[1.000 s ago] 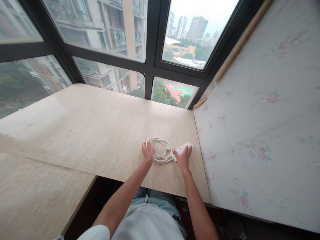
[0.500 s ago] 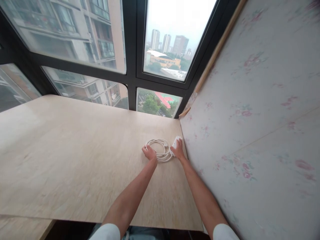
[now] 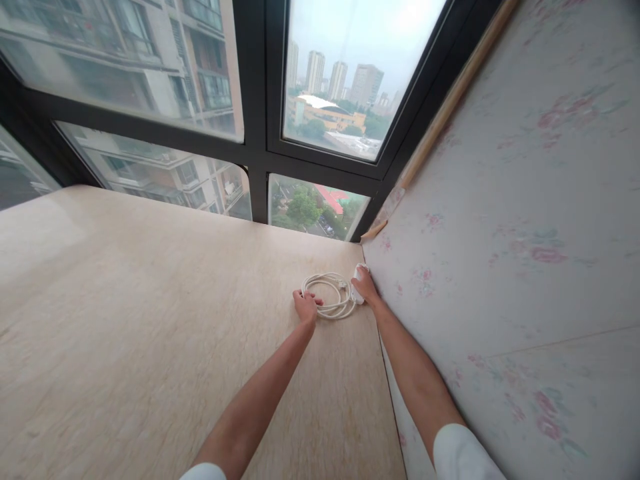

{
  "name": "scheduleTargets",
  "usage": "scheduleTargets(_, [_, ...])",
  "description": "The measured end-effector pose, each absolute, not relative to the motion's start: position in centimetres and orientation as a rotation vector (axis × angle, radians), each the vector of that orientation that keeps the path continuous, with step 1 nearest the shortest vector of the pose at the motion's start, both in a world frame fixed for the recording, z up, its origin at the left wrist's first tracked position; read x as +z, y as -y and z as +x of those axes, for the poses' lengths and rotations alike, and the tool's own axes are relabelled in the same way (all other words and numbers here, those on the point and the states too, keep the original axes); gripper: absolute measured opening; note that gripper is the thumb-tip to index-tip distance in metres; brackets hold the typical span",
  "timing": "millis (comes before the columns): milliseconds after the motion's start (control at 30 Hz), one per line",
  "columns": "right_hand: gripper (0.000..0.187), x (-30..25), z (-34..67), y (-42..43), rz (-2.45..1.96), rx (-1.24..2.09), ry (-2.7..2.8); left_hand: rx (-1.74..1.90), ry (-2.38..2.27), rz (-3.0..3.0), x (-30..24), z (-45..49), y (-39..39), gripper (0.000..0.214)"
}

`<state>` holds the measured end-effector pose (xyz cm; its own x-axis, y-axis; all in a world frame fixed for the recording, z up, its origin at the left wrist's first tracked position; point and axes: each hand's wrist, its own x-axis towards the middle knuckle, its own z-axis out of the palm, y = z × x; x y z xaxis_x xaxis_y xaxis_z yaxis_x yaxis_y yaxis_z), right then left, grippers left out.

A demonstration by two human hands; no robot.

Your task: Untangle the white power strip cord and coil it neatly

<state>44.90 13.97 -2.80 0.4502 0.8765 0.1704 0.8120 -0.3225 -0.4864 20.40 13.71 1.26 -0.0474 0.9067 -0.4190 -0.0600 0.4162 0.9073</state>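
A coiled white cable (image 3: 330,293) lies on the pale wooden tabletop (image 3: 150,300), joined to a white power strip (image 3: 358,275) at the table's right edge. My left hand (image 3: 305,307) rests on the near left side of the coil with fingers curled over the cable. Over the power strip lies my right hand (image 3: 367,288), pressing it against the floral wall (image 3: 500,233). Both arms reach far forward.
Large dark-framed windows (image 3: 260,160) rise behind the table's far edge, showing buildings outside. The floral-papered wall closes off the right side. A wooden strip (image 3: 450,100) runs up the corner between window and wall.
Both hands have slid the coil and power strip farther away and to the right, up against the wall. The camera has moved forward over the table.
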Motion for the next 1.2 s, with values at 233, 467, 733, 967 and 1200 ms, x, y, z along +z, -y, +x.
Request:
scheduleTargets(233, [0.066,-1.7,44.3,-14.4,-2.192,0.181,1.443,0.687,-1.33,1.141,1.4,17.1,-13.5,0.009])
scheduleTargets(467, [0.057,-0.4,43.6,-13.9,-2.202,0.139,1.438,0.491,-1.451,1.542,3.1,15.3,-14.2,0.013])
scheduleTargets(733, [0.049,1.0,34.7,-10.4,-2.086,-0.101,1.616,0.429,-1.331,2.285,4.7,14.8,-16.1,0.05])
scheduleTargets(967, [0.049,0.1,29.6,-8.7,-2.12,-0.052,1.722,0.498,-0.595,2.617,1.4,14.9,-17.5,0.052])
scheduleTargets(1200, [0.055,0.1,31.2,-9.6,-2.177,0.026,1.761,0.502,-0.523,2.694,-0.8,12.6,-17.2,0.062])
